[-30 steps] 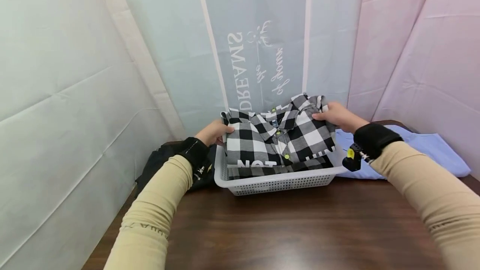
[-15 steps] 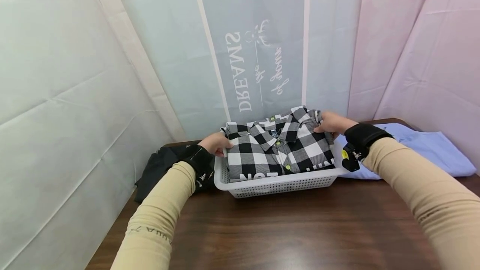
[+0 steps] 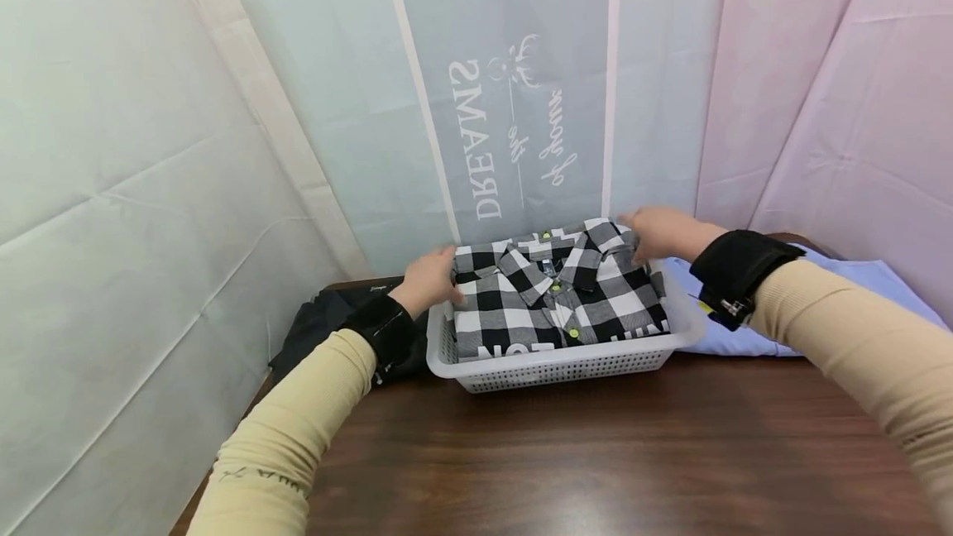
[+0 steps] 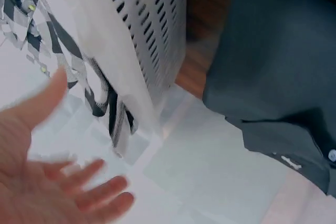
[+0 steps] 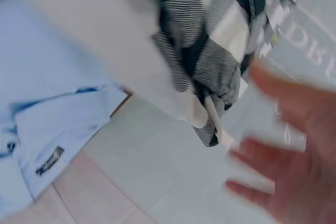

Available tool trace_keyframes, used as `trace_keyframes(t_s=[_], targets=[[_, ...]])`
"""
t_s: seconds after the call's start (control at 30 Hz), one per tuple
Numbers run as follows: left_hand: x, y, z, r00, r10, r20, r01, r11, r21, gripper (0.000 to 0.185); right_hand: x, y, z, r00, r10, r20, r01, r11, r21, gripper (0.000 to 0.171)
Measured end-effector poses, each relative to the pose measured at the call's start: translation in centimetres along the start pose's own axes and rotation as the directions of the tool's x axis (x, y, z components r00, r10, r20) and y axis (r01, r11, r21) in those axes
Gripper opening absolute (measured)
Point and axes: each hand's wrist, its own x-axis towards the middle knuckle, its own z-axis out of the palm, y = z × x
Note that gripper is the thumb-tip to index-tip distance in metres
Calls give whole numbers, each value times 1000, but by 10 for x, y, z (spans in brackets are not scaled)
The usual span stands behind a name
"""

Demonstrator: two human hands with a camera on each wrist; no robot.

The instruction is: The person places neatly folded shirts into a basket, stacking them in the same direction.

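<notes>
A folded black-and-white plaid shirt (image 3: 554,296) lies in a white perforated basket (image 3: 551,358) at the back of the wooden table (image 3: 566,461). My left hand (image 3: 432,275) hovers at the shirt's left edge, and in the left wrist view its fingers (image 4: 100,195) are spread beside the basket wall (image 4: 152,40), holding nothing. My right hand (image 3: 658,232) is over the shirt's far right corner. The right wrist view shows it blurred with fingers (image 5: 262,150) spread next to the shirt (image 5: 210,61), gripping nothing.
A black garment (image 3: 320,325) lies left of the basket, and a light blue garment (image 3: 752,344) lies to its right. Fabric sheets wall in the table at the back and both sides. Bare wood stretches in front of the basket.
The plaid shirt has sunk from above the rim down into the basket. Both hands have let go of its edges and opened.
</notes>
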Motion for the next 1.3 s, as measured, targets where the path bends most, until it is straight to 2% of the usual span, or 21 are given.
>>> trace_keyframes(t_s=[0.03, 0.1, 0.2, 0.33, 0.47, 0.57, 0.63, 0.7, 0.77, 0.83, 0.87, 0.9, 0.97, 1.03, 1.07, 1.1, 1.17, 1.23, 1.3], targets=[[0, -1, 1, 998, 52, 35, -54, 997, 59, 80, 0, -1, 3, 998, -55, 34, 56, 997, -44, 72], [1, -4, 5, 984, 135, 115, -152, 977, 151, 83, 0, -1, 13, 980, -140, 139, 151, 986, -72, 76], [3, -7, 17, 963, 182, 198, -227, 945, 236, 81, -1, -2, 28, 949, -162, 269, 194, 976, -98, 76], [4, -3, 34, 960, 187, 208, -248, 914, 321, 78, -1, -6, 44, 937, -129, 324, 190, 968, -165, 74], [2, 7, 43, 955, 182, 234, -262, 889, 377, 77, 0, -10, 58, 918, -90, 385, 181, 962, -207, 73], [2, 12, 46, 952, 170, 256, -262, 884, 388, 77, 1, -10, 64, 907, -79, 414, 181, 960, -213, 73], [4, 12, 46, 955, 157, 253, -251, 881, 401, 77, 3, -8, 65, 911, -72, 406, 171, 962, -213, 73], [9, 12, 44, 959, 151, 238, -241, 879, 412, 76, 6, -6, 64, 921, -90, 380, 176, 964, -199, 72], [13, 10, 39, 962, 159, 222, -241, 875, 420, 76, 9, -1, 63, 933, -143, 331, 206, 965, -163, 69], [16, 8, 33, 962, 185, 201, -254, 878, 405, 76, 9, 5, 59, 946, -222, 237, 245, 967, -73, 65], [15, 6, 29, 962, 197, 187, -256, 889, 379, 77, 8, 9, 57, 951, -259, 168, 267, 963, -27, 63], [13, 4, 25, 964, 210, 164, -256, 904, 343, 76, 5, 13, 54, 955, -283, 88, 282, 959, 24, 59], [6, 0, 18, 973, 211, 96, -226, 953, 203, 73, -5, 21, 48, 957, -276, -93, 286, 951, 118, 54], [-6, -5, 12, 987, 160, 11, -160, 987, -11, 67, -22, 30, 43, 950, -178, -257, 243, 938, 249, 50], [-14, -8, 9, 992, 122, -30, -125, 984, -126, 63, -31, 35, 42, 939, -117, -323, 221, 926, 306, 48], [-23, -12, 8, 994, 86, -68, -99, 969, -225, 60, -42, 41, 41, 926, -45, -374, 195, 906, 375, 46], [-42, -21, 8, 993, 4, -118, -48, 928, -369, 55, -61, 53, 45, 896, 81, -436, 178, 835, 521, 41], [-63, -31, 11, 987, -44, -153, -29, 895, -445, 49, -77, 66, 54, 874, 141, -464, 228, 725, 650, 33], [-83, -42, 15, 977, -76, -199, -29, 878, -478, 41, -88, 80, 65, 878, 111, -466, 318, 591, 741, 30]])
